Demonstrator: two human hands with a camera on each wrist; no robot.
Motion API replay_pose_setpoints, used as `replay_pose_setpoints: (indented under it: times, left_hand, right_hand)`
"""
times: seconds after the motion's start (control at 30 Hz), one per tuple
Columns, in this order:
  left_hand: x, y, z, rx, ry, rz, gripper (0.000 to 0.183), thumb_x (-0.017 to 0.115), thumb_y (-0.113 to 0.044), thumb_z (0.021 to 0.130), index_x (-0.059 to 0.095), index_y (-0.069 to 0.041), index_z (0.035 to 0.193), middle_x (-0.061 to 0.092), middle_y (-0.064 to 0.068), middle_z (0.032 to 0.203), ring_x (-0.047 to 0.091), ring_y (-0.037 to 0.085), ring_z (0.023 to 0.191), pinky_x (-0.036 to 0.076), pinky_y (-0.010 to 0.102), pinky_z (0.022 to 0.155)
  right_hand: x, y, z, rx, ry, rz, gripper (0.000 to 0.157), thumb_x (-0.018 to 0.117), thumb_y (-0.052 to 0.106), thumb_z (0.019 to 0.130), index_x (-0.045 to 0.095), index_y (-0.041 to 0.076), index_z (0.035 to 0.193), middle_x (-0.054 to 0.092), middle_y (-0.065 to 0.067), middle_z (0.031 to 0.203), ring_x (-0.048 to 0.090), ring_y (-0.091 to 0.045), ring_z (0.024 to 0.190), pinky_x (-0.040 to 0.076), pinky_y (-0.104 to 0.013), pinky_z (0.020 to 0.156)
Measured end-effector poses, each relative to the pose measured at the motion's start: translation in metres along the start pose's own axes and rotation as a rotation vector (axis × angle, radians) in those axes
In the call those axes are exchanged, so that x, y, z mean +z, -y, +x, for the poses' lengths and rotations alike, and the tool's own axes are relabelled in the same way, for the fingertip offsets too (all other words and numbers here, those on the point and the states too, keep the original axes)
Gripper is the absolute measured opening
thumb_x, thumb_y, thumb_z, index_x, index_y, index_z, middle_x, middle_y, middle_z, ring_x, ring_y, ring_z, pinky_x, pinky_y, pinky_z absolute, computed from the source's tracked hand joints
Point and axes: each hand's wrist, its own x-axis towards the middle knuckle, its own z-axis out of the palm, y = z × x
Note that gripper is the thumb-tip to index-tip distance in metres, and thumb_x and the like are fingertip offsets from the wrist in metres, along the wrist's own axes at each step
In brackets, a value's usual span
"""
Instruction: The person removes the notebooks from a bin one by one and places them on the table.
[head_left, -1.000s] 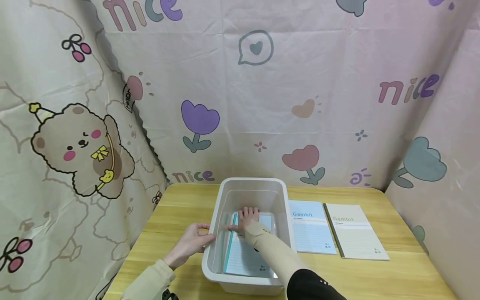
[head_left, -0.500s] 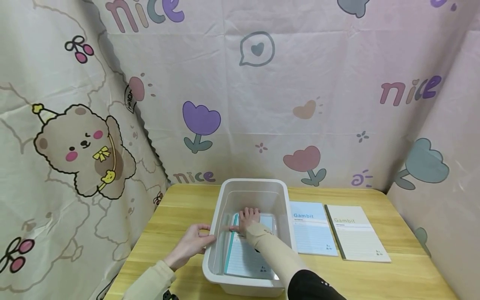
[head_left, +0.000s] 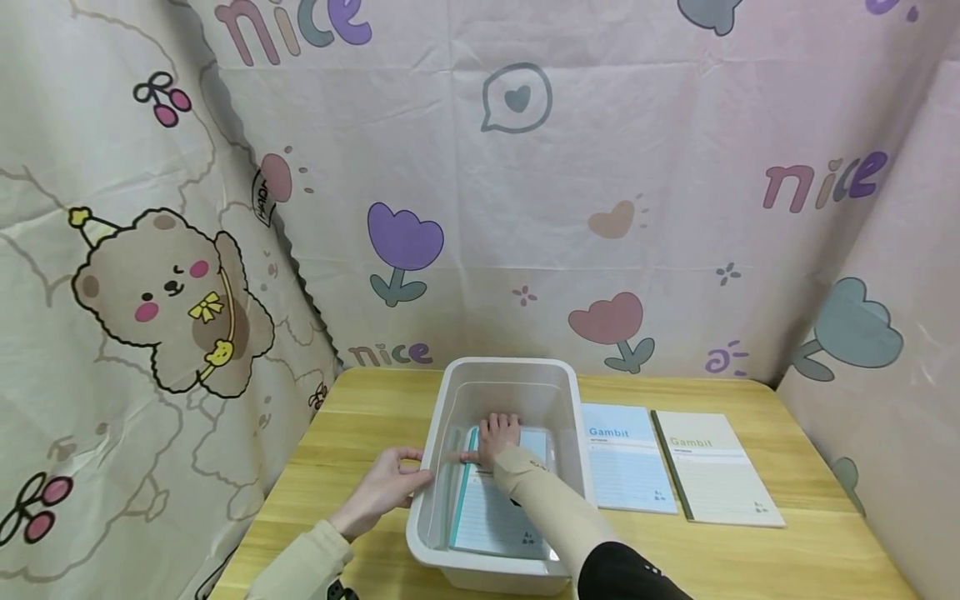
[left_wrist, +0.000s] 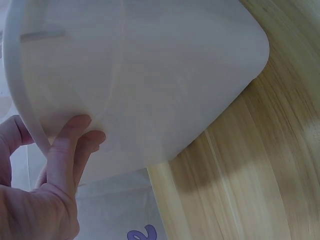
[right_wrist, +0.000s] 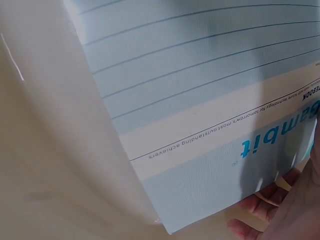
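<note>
A white plastic bin stands on the wooden table, with a light-blue notebook lying inside it, teal spine to the left. At the bin's left rim, my left hand pinches the edge; the left wrist view shows its fingers along the outer wall. Reaching into the bin, my right hand grips the upper part of the notebook, thumb by the spine and fingers bent over the far edge. The right wrist view shows those fingertips at the notebook's edge. My right forearm covers part of the cover.
Right of the bin lies a blue notebook, close to its wall. Beside that is a cream notebook with a dark spine. A printed cloth hangs behind the table and along both sides.
Both hands, the bin and the notebooks hold their places. Only the head view has shifted slightly.
</note>
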Motion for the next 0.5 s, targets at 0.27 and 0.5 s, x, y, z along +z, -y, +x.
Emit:
replay_pose_setpoints:
  times: [0.27,0.5]
  left_hand:
    - [0.001,-0.001,0.0,-0.001,-0.002,0.002,0.049,0.053,-0.01,0.084,0.034,0.017,0.122,0.065,0.026,0.098,0.067,0.026,0.082,0.057,0.038,0.068]
    - [0.001,0.001,0.0,0.002,-0.01,0.001,0.051,0.054,-0.012,0.083,0.034,0.016,0.122,0.065,0.025,0.098,0.067,0.026,0.082,0.057,0.037,0.067]
  right_hand:
    - [-0.002,-0.001,0.002,0.0,0.017,0.016,0.082,0.028,0.083,0.066,0.049,0.015,0.108,0.052,-0.004,0.104,0.049,-0.022,0.095,0.041,-0.041,0.083]
    - [-0.009,-0.002,-0.001,-0.008,0.017,0.029,0.08,0.033,0.08,0.068,0.05,0.014,0.109,0.051,-0.005,0.101,0.049,-0.022,0.093,0.043,-0.042,0.084]
